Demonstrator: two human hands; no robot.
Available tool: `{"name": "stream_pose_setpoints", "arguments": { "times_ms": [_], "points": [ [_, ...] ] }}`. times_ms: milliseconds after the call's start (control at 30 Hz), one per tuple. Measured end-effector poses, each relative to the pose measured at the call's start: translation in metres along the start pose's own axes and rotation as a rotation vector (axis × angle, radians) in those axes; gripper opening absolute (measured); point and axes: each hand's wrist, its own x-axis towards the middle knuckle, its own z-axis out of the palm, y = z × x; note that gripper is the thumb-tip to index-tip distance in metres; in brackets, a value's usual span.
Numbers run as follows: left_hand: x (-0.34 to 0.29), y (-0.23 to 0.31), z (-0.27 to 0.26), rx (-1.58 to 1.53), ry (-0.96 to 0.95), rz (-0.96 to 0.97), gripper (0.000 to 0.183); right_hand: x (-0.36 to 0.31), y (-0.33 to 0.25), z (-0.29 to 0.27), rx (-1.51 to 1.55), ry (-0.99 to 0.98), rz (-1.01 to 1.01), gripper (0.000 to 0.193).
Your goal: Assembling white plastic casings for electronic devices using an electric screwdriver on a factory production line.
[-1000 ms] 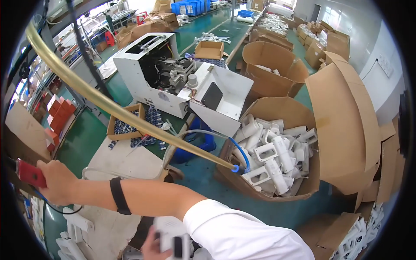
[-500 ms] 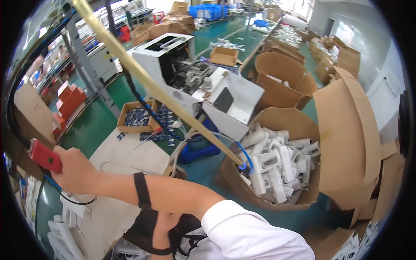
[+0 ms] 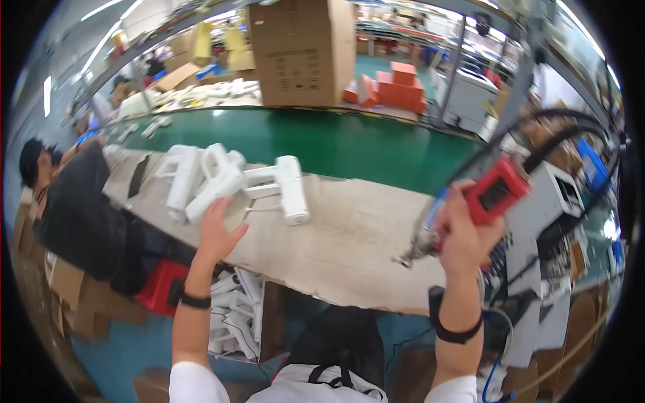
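Over the board [image 3: 363,221], the right hand [image 3: 463,235] is wrapped round a red tool [image 3: 500,191], its long axis slanting, metal tip down and leftward. The left hand [image 3: 218,235] spreads its fingers at a white housing [image 3: 218,185] on the board; contact is unclear. That barrel slants away rightward; another housing [image 3: 292,191] points almost straight away. Black cables [image 3: 557,141] trail behind the tool. Beyond the green floor [image 3: 302,138] stands a tall carton [image 3: 295,54].

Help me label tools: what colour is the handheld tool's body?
The tool's body is red with a dark patch, showing best in the head view.
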Motion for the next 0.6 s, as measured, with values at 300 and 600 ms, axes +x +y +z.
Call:
{"name": "stream_pose_setpoints", "arguments": {
  "times_ms": [300,600],
  "points": [
    [0.029,-0.095,-0.025,0.655,-0.020,-0.543,0.100,-0.011,0.010,-0.007,-0.022,-0.022,-0.028,0.017],
    [0.030,-0.219,-0.030,-0.140,0.102,-0.649,0.091,-0.010,0.016,0.004,0.026,-0.074,-0.050,0.016]
  ]
}}
